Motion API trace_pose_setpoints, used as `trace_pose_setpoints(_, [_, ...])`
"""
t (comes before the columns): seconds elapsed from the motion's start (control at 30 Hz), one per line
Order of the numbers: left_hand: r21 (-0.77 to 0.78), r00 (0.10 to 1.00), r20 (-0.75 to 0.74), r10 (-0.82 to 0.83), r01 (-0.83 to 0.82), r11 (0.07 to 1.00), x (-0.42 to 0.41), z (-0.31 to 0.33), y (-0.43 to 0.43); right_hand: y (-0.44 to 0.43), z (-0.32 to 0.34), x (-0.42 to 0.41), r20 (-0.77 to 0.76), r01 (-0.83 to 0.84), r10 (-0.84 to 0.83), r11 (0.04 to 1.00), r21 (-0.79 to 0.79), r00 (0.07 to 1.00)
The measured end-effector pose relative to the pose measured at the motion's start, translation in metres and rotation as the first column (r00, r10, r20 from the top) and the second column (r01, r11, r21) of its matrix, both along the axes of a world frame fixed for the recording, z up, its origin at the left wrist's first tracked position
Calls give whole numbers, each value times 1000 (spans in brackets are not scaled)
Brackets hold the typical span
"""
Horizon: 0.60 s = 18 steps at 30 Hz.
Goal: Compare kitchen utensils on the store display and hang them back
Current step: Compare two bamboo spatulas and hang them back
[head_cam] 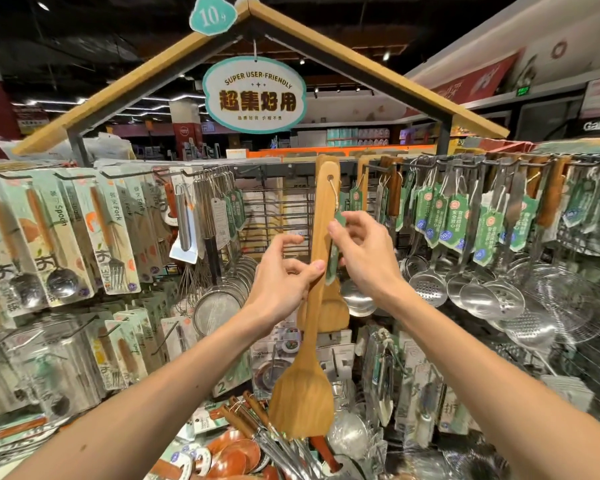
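Wooden spatula (305, 393) stands upright before the display rack (274, 209), blade down, its handle gripped midway between the thumb and curled fingers of your left hand (281, 271). Your right hand (364, 258) pinches the green tag (340, 218), which hangs by a string (334, 192) from the hole at the handle's top. Hold the handle steady while you turn the tag to read it. To rehang, guide the string loop on beside the second spatula (329, 306) just behind; whether the loop sits on a hook is hidden
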<state>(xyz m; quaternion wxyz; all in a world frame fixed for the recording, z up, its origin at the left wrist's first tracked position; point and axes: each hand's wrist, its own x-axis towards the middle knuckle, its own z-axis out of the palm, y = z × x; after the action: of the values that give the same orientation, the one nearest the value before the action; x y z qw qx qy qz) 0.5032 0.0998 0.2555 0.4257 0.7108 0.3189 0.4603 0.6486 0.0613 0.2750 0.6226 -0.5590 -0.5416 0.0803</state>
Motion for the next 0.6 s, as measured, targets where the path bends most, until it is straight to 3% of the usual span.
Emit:
trace_pose_setpoints(0.27, [153, 996, -91, -15, 29, 988, 19, 21, 9, 7, 23, 13, 74, 83, -85, 996, 36, 994])
trace_pose_setpoints(0.6, [117, 983, -182, -16, 38, 992, 35, 24, 32, 23, 25, 14, 49, 101, -100, 995, -24, 994])
